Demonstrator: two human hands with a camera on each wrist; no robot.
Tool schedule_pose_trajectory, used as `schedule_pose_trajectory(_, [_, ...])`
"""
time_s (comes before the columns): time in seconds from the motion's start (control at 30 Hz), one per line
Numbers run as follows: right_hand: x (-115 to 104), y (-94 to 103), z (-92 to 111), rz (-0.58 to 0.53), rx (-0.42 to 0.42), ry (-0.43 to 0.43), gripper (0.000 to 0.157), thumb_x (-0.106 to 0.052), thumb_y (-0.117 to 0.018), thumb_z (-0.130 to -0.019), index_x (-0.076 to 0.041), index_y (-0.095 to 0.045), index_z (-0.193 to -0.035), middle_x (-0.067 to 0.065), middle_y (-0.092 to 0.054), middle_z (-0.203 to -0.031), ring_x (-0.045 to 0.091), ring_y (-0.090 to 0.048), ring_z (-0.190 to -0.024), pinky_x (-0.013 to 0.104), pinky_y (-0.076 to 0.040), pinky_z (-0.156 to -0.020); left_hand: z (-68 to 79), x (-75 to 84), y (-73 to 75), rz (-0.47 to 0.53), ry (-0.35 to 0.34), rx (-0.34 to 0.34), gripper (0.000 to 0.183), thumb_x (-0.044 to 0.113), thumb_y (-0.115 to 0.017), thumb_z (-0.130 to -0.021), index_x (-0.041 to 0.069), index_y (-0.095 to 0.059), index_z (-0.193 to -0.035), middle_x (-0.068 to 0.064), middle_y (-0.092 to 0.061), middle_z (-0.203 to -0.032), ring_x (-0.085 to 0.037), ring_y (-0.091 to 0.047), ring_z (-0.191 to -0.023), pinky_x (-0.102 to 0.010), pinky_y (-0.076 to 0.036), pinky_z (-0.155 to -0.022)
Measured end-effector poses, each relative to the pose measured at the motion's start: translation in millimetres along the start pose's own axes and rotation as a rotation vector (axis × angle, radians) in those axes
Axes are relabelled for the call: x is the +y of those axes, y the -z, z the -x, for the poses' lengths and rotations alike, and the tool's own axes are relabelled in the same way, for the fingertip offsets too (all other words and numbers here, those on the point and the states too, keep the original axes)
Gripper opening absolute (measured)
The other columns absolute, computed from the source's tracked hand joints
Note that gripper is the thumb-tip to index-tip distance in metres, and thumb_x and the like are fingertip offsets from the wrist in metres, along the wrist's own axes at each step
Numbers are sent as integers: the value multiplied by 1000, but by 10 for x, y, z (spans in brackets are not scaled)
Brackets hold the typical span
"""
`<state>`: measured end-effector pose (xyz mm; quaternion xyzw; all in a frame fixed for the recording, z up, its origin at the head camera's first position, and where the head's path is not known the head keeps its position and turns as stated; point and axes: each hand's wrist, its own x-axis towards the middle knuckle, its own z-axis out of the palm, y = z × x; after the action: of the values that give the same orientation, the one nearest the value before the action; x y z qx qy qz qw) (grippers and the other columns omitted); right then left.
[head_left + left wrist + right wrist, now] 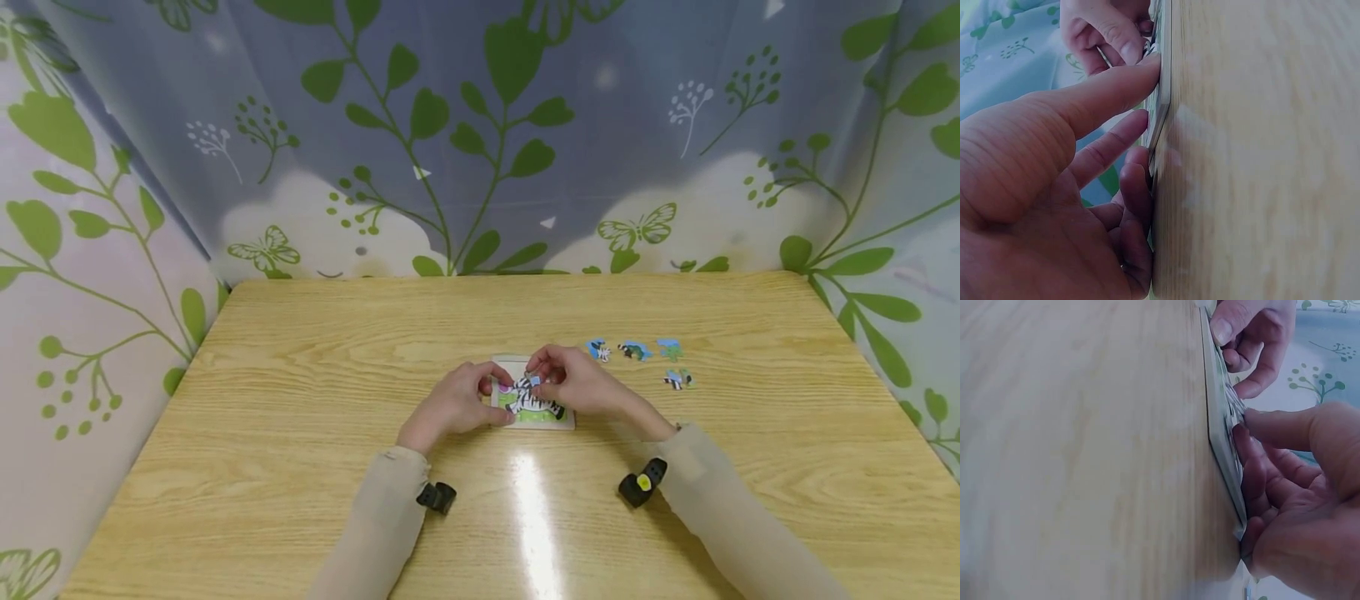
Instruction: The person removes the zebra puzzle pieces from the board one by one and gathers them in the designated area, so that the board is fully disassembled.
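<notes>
A small zebra jigsaw puzzle board (558, 424) with a pale border lies flat on the table between both hands. My left hand (453, 404) rests at its left side, thumb on the near-left corner and index finger farther up, spread apart. In the left wrist view, the left thumb (1107, 94) is straight with its tip on the board. My right hand (585, 385) pinches a small puzzle piece (535, 381) with light blue on it, over the upper middle of the zebra picture. Its fingertips partly hide the piece.
Several loose puzzle pieces (634, 350) in blue, green and black-and-white lie on the wooden table (315, 358), right of the board. A leaf-patterned curtain (480, 167) hangs along the table's far edge and sides. Each wrist wears a black camera (637, 483).
</notes>
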<state>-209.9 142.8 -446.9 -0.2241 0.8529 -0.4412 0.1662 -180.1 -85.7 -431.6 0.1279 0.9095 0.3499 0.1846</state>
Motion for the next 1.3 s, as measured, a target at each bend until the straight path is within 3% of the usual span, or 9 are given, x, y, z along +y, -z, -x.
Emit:
schedule_pose_trajectory(0.17, [18, 12, 16, -79, 13, -23, 22, 1, -65, -93, -1, -64, -115, 14, -67, -96, 19, -61, -81, 25, -51, -70, -6, -10, 4, -12, 4, 1, 42, 28, -86, -82, 23, -67, -119, -3, -53, -96, -18, -46, -82, -31, -37, -70])
schedule_pose_trajectory(0.4, [12, 81, 92, -88, 93, -72, 15, -7, -67, -96, -5, -68, -111, 11, -69, -100, 19, -62, -89, 27, -51, -77, 0, 13, 9, -27, 8, -7, 44, 29, -86, -82, 24, -67, -121, -2, -53, -97, -17, -47, -83, -31, -38, -71])
schedule_pose_trajectory(0.7, [126, 295, 326, -55, 201, -101, 16, -15, -70, -97, -7, -69, -110, 11, -71, -99, 19, -63, -85, 27, -49, -66, 1, 20, 4, -10, 14, -7, 43, 28, -86, -82, 22, -68, -120, -2, -52, -96, -18, -45, -83, -31, -36, -70])
schedule_pose_trajectory(1.03, [262, 588, 658, 125, 276, -107, 13, -15, -72, -95, -6, -72, -105, 8, -73, -92, 13, -62, -78, 24, -48, -65, 21, 24, 7, 5, 15, -10, 41, 28, -85, -83, 22, -67, -121, -2, -51, -96, -18, -44, -84, -31, -34, -71])
schedule_pose_trajectory(1.3, [426, 776, 828, 214, 273, -110, 14, -16, -72, -95, -6, -72, -105, 6, -73, -93, 11, -62, -80, 24, -49, -68, 19, 9, 6, 8, 7, -10, 41, 28, -85, -84, 22, -67, -121, -2, -51, -96, -18, -44, -84, -31, -34, -71])
